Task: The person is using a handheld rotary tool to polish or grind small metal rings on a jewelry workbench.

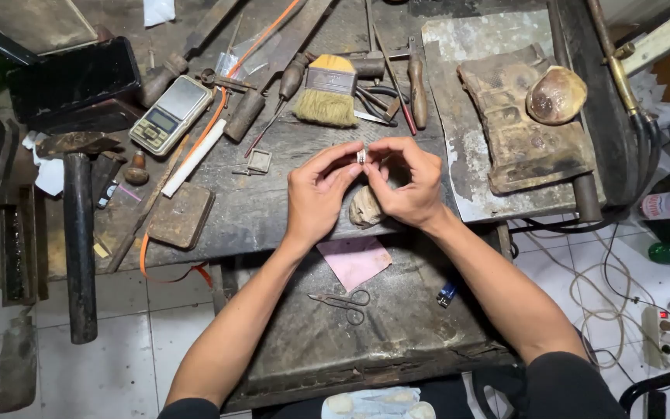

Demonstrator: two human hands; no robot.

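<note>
Two hands at work over a cluttered bench [273, 209]. Far left, well apart from them: a heavy hammer [79, 233] hanging over the bench edge, a pocket scale [170, 114] and a flat dark block [181, 216]. Further along, near the back, a yellow-bristled brush [327, 91].

At the middle, left hand [316, 198] pinching a small silvery piece [360, 157] between thumb and forefinger. Right hand [409, 186] gripping the same piece from the other side, fingertips almost meeting. Held in the air just above a rounded pale lump [366, 208], apart from it. Below the hands, pink paper [354, 260], small scissors [347, 302] and a blue lighter [447, 293], all untouched. Far right, a worn slab with a shell-like dish [556, 95].

Judged as fine fitting or checking of the piece by fingertip. Calls next for a steady two-sided pinch and small, slow turns, since easily dropped among the tools.
</note>
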